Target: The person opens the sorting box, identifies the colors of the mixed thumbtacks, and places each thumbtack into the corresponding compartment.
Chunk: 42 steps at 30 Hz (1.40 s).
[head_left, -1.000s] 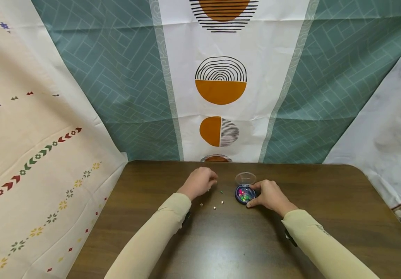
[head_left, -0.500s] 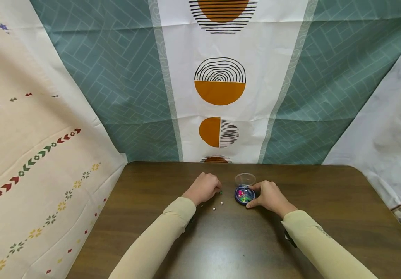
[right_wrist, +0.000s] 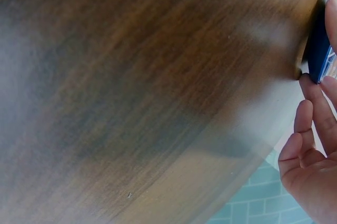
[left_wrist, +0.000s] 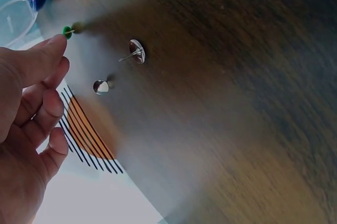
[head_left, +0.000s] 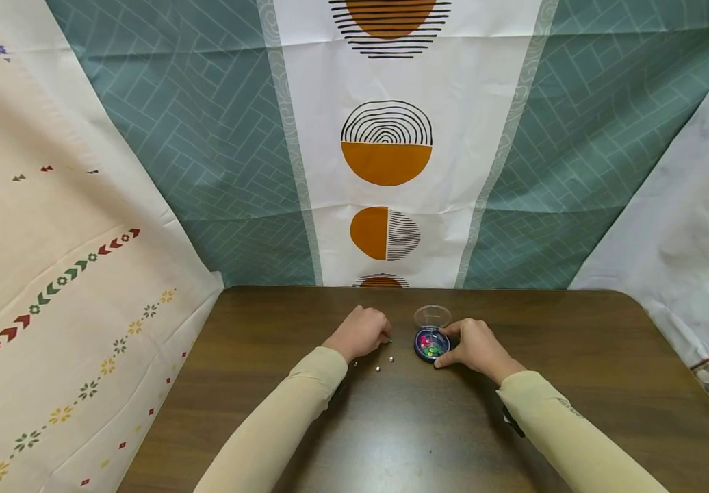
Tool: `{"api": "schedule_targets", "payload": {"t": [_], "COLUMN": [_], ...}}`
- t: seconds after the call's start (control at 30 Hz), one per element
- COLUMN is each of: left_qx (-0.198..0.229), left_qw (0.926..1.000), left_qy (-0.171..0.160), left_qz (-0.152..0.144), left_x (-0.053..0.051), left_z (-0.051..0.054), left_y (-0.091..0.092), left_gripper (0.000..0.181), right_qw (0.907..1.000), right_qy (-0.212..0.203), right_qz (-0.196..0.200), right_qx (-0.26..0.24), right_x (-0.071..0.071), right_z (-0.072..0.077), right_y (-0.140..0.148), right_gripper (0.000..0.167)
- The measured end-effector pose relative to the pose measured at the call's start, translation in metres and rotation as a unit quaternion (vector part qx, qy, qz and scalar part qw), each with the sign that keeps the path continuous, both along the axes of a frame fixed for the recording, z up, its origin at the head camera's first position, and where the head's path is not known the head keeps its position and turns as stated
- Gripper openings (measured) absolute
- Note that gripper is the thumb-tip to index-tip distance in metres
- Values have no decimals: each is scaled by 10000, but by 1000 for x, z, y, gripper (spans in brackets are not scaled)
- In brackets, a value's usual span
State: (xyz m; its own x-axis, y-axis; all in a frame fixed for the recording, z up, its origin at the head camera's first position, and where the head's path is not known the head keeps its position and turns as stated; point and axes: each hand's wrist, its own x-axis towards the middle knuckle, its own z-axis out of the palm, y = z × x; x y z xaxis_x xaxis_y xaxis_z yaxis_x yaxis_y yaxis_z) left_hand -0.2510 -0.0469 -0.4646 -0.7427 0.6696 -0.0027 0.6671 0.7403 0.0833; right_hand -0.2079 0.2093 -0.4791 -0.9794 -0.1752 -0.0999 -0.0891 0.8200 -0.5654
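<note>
My left hand is low over the table, pinching a green thumbtack at the tips of thumb and index finger. The tack's pin points away from the fingers in the left wrist view. To the right, a small round blue case holds pink, green and yellow tacks. Its clear lid stands raised at the back. My right hand grips the case's right side between thumb and fingers. Several shiny metal thumbtacks lie loose near the left hand, among them one on its side and another with its domed head showing.
The brown wooden table reaches back to a hanging cloth with green sides and a white middle. A cream patterned cloth hangs along the left, and a pale marbled one on the right.
My left hand has moved slightly right and down to the green thumbtack, and its fingertips have closed on it. The right hand keeps its hold on the case.
</note>
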Motion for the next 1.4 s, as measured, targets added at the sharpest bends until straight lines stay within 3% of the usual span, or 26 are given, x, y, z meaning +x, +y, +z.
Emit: {"api": "schedule_targets", "payload": {"t": [0.97, 1.2, 1.4], "left_qx": [-22, -63, -9], "left_qw": [9995, 9999, 9997], "left_qy": [-270, -59, -115], "left_qz": [150, 149, 203], "left_x": [2, 2, 0], "left_z": [-9, -11, -14], "left_y": [2, 1, 0], "left_gripper": [9, 10, 12], "right_qw": [10000, 10000, 10000], "right_qy": [-17, -35, -36], "right_qz": [-2, -2, -14], "right_qx": [-13, -69, -59], "right_x": [0, 1, 1], "right_z": [-1, -1, 1], "right_y": [0, -1, -1], "right_gripper": [75, 75, 74]}}
